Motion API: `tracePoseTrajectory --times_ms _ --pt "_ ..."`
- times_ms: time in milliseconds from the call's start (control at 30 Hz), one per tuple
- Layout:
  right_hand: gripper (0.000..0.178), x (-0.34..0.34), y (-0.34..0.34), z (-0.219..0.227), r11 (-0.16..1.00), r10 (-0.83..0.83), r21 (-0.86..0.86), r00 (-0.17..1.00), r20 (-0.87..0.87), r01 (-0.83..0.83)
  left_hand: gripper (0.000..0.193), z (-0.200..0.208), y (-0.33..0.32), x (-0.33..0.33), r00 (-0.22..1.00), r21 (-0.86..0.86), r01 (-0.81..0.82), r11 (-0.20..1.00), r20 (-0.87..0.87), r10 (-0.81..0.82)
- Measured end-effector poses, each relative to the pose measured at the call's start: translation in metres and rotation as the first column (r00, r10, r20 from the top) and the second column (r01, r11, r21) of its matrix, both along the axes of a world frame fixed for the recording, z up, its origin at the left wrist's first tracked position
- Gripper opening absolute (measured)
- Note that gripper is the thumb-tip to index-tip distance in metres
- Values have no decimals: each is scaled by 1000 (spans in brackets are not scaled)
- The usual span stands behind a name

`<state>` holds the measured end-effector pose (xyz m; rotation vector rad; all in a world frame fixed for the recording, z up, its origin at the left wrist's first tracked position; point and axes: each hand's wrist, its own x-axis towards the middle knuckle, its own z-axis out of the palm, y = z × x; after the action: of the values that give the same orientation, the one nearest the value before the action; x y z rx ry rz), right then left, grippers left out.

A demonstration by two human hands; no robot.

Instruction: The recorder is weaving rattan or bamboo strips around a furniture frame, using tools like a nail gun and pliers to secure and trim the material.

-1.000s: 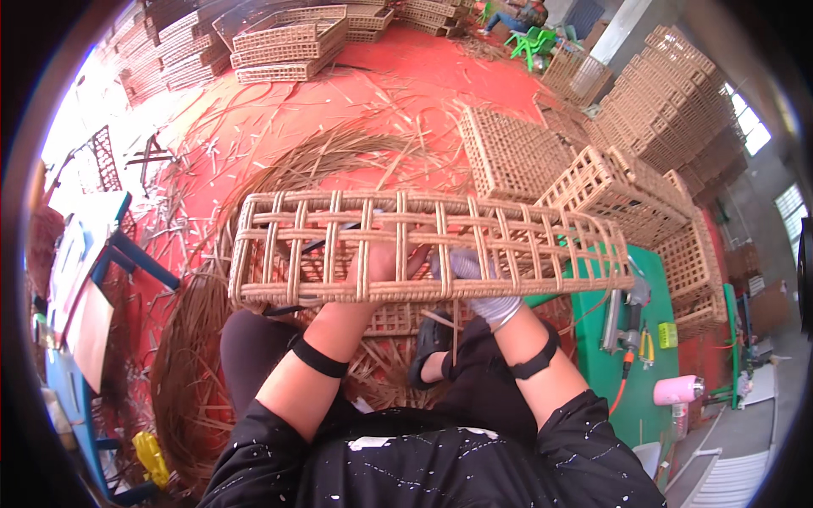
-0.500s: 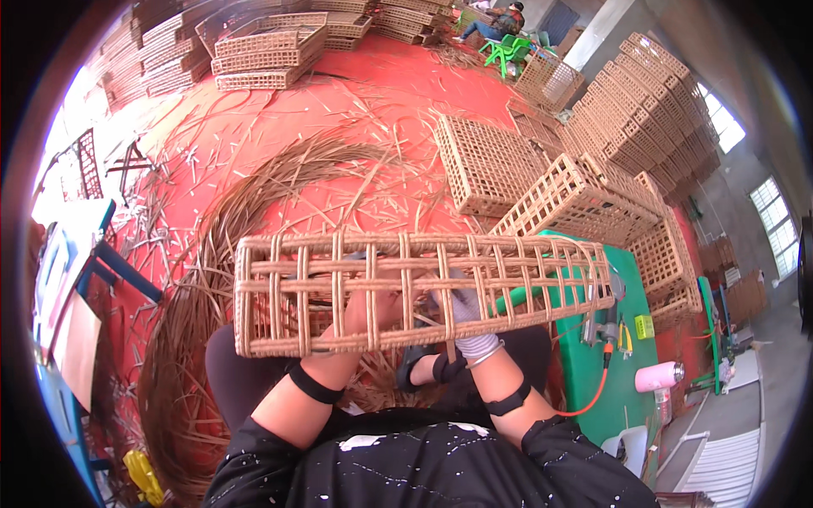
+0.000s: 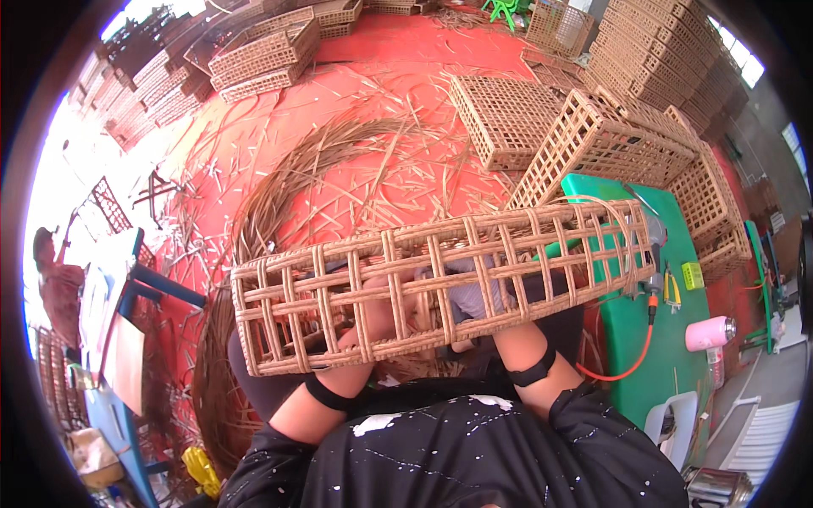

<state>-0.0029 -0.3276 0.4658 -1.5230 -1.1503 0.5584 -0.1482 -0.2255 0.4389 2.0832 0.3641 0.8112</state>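
Observation:
A long woven rattan basket (image 3: 440, 261) lies across my lap, its open lattice side facing up and its right end tilted away. Through the gaps I see my bare left hand (image 3: 388, 320) and my right hand (image 3: 476, 298), which wears a light grey glove. They are close together inside the basket, below the upper lattice. Their fingers look bent and closed, but the strands cover most of them, and whatever they hold is hidden. The basket's right end overlaps a green table (image 3: 627, 339).
On the green table lie an air tool with an orange hose (image 3: 650, 339), a yellow-green box (image 3: 693, 275) and a pink bottle (image 3: 710, 334). Finished-looking baskets (image 3: 500, 123) stand beyond it. A long bundle of rattan strips (image 3: 254, 216) curves over the red floor. A blue-framed stand (image 3: 127, 288) is left.
The view has shifted, so the surroundings sit higher. The basket's right end has swung up and away, its left end tipped nearer. Both hands remain inside it. Another person has come into view at left.

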Motion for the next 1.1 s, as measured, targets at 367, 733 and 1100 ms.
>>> tracePoseTrajectory --times_ms 367,733,1100 --pt "24 -21 -10 -17 995 90 89 834 -545 -49 38 46 -52 -49 919 -396 175 902 -263 -294" --pt "23 -8 -7 -27 830 540 532 0 -842 -171 14 202 -29 -81 806 -71 430 900 -418 -419" --pt "35 2 -19 -33 914 405 384 224 -886 -132 12 185 13 4 869 455 290 842 -495 -31"
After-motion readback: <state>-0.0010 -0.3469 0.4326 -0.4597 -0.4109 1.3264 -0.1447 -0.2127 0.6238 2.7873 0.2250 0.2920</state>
